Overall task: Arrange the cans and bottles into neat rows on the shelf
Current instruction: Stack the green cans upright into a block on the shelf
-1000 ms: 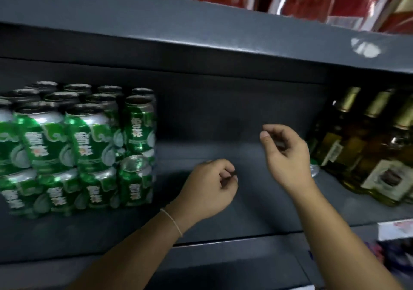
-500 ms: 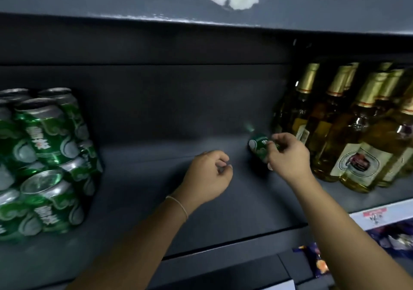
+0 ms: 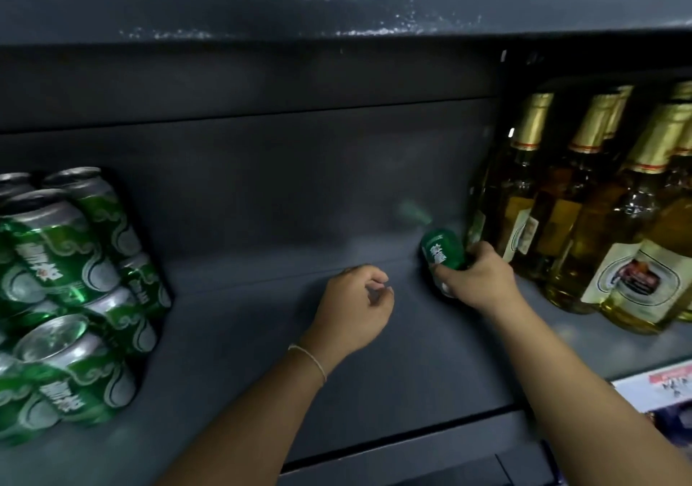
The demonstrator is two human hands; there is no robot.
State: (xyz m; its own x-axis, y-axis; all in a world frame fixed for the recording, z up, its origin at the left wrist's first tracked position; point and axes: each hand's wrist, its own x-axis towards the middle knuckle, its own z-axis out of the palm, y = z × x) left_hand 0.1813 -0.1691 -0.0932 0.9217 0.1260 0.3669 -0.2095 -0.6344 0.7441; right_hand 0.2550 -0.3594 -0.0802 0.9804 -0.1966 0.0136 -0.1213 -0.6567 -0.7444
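Observation:
A stack of green cans (image 3: 71, 298) stands in two layers at the left of the dark grey shelf (image 3: 262, 336). Several gold-capped bottles (image 3: 584, 216) of yellow drink stand in rows at the right. My right hand (image 3: 475, 279) grips a single green can (image 3: 442, 249) at the back of the shelf, just left of the bottles; its lower part is hidden by my fingers. My left hand (image 3: 355, 309) hovers over the middle of the shelf with loosely curled fingers and holds nothing.
The upper shelf's front edge (image 3: 337, 2), with chipped paint, hangs low overhead. A price label strip (image 3: 659, 388) runs along the shelf front at the lower right. The back panel (image 3: 281, 171) closes off the rear.
My right hand reached right to the single green can and took hold of it. The view swung right, so the can stack slid left. My left hand barely moved.

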